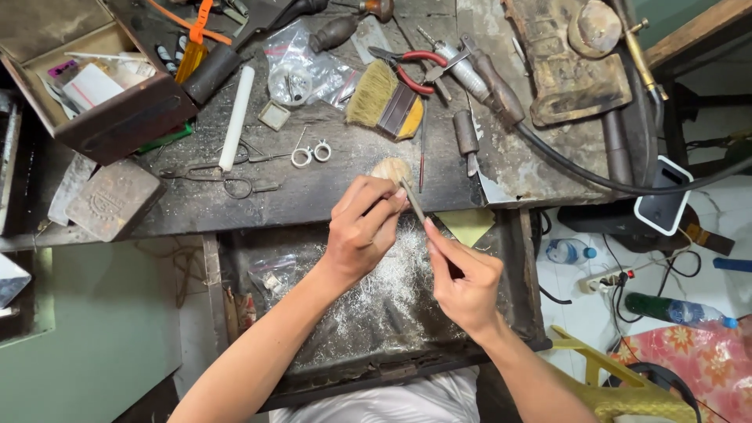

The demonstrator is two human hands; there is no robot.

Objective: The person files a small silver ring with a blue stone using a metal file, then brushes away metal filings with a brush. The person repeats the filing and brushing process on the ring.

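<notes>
My left hand (362, 227) pinches a small piece against a worn wooden bench peg (390, 168) at the edge of the workbench; the piece itself is hidden by my fingers. My right hand (464, 278) grips a slim metal file (413, 202), whose tip reaches up to the left fingertips. Both hands hover over an open drawer (513, 313) dusted with silvery filings. Two small white rings (311, 153) lie on the bench just beyond the left hand.
On the dark bench (329, 192) lie a flat brush (384, 100), red-handled pliers (413, 69), a white rod (236, 117), scissors (227, 182), plastic bags, a handpiece with black hose (501, 102) and an open box (102, 86). A phone (663, 196), bottles and cables are on the floor at right.
</notes>
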